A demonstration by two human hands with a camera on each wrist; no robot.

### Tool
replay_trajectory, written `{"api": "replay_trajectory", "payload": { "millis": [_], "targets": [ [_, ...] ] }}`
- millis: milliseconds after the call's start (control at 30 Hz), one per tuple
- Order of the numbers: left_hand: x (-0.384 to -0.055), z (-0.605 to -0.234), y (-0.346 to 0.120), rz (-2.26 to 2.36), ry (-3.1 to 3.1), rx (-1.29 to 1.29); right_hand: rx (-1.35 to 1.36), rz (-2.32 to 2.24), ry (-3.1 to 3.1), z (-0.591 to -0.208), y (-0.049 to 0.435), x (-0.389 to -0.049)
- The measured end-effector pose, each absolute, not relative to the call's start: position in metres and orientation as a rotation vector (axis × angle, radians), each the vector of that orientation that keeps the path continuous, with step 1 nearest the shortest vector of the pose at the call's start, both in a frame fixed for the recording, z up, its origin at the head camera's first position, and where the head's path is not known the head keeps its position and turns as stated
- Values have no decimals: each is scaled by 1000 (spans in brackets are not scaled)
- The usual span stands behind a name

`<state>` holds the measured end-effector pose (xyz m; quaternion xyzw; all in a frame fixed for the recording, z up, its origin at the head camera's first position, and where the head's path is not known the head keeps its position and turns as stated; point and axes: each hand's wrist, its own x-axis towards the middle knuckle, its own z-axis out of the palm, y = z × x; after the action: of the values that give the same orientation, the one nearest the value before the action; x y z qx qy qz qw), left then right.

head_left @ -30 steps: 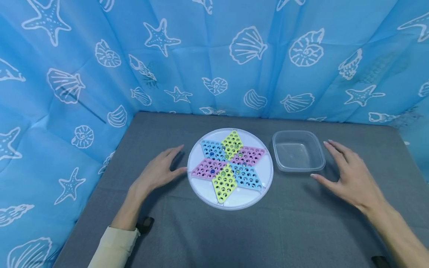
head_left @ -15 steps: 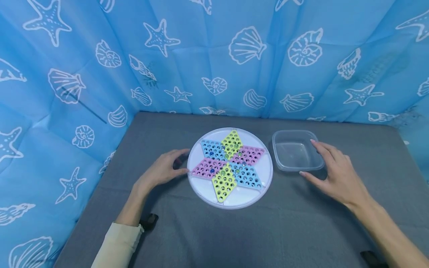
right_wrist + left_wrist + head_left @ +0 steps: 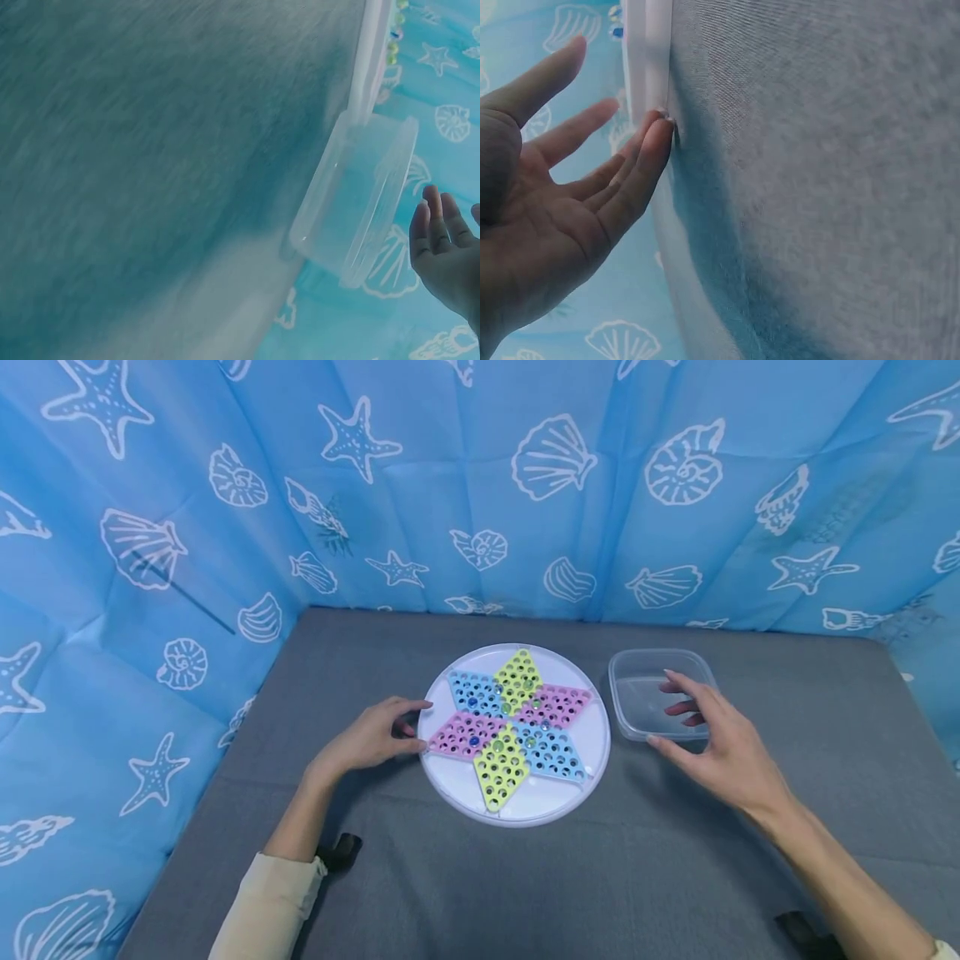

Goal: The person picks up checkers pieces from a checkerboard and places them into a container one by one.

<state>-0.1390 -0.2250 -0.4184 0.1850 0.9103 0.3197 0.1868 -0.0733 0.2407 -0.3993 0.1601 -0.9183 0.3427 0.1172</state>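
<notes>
A round white Chinese checkers board [image 3: 450,785] lies on the table, with a pink, blue and yellow six-pointed star of holes. Several blue, green and clear marbles [image 3: 474,741] sit around its middle. My left hand [image 3: 371,735] is at the board's left edge, fingers loosely bent; in the left wrist view the fingertips touch the board's rim [image 3: 649,60]. Right of the board stands a clear plastic container [image 3: 663,653] with no lid on it. Above its front right part hovers my right hand [image 3: 720,752], fingers relaxed and holding nothing, apart from the container in the right wrist view.
A grey cloth [image 3: 480,885] covers the table. Blue curtains [image 3: 435,502] printed with shells and starfish hang behind and to the left. The container stands close beside the board's right rim.
My right hand has moved left from beside the container to over its front right part. My left hand has shifted slightly right against the board's edge. Board and container stay put.
</notes>
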Motion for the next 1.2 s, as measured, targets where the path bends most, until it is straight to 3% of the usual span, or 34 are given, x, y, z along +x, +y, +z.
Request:
{"api": "replay_trajectory", "payload": {
  "millis": [400, 1200],
  "targets": [
    [-142, -421, -221, 933, 2531, 460, 494, 1332, -2594, -402, 220, -75],
    [-150, -423, -216, 882, 2564, 381, 529, 1530, -2672, -408, 181, -88]
  ]
}}
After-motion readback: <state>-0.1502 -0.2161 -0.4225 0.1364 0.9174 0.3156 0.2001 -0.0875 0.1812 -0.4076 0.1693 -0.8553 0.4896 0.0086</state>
